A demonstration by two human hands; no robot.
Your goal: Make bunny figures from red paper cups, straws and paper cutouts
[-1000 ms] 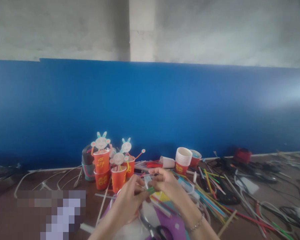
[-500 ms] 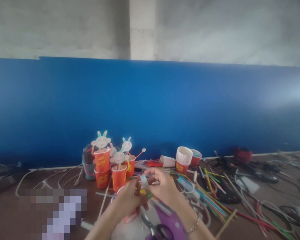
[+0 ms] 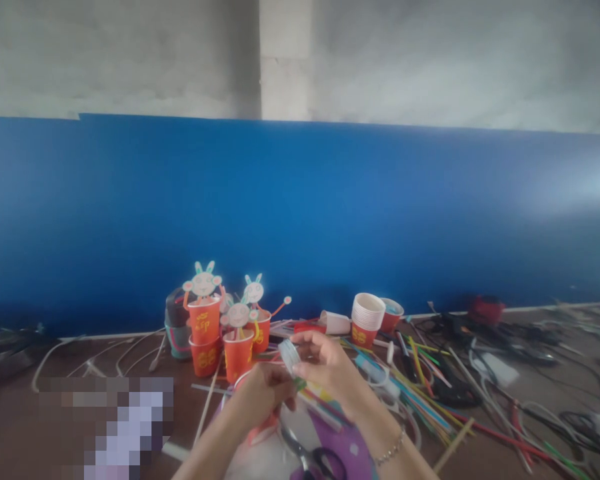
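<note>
My right hand (image 3: pixel 330 370) grips a small roll of clear tape (image 3: pixel 289 355), thumb and fingers on its sides. Close beside it, my left hand (image 3: pixel 261 393) has its fingers pinched together; what they hold is hidden. A small green bit shows between the hands, too blurred to name. Below the left hand is a red paper cup (image 3: pixel 265 430), mostly covered by the hand and forearm. A pair of scissors (image 3: pixel 307 457) with dark handles lies under the hands, on a white and purple surface (image 3: pixel 353 453).
Red paper cups (image 3: pixel 239 357) with paper rabbit figures stand at left. Behind my right hand are a cup stack (image 3: pixel 367 320) and a tipped cup (image 3: pixel 337 323). Coloured sticks (image 3: pixel 425 403) and cables (image 3: pixel 500 427) spread rightwards. A blue panel (image 3: pixel 300 213) borders the table's back.
The tape roll has tilted and shows more of its side in my right hand. My left hand has shifted slightly down and away from the roll.
</note>
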